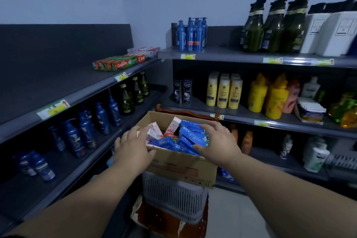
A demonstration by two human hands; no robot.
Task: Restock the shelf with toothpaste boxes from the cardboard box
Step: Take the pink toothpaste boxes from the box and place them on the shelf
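A cardboard box [179, 166] is seen standing on a grey slatted basket [173, 197], in the corner where two shelf units meet. It is filled with toothpaste boxes [191, 137]: blue ones are heaped toward its right side, pink and white ones toward its left rear.

The left hand [133, 145] is held over the box's near left corner, its grip apart, fingers spread and nothing held. The right hand [216, 141] is spread over the blue boxes at the box's right edge. Its grip is also apart, with fingers arched above and the thumb low at the near side; whether a box is touched cannot be told.

On the upper left shelf [77, 77], red-and-green Colgate boxes [116, 63] are laid in a row toward its right end, close to the front edge. Blue bottles [85, 131] are lined up on the shelf below.
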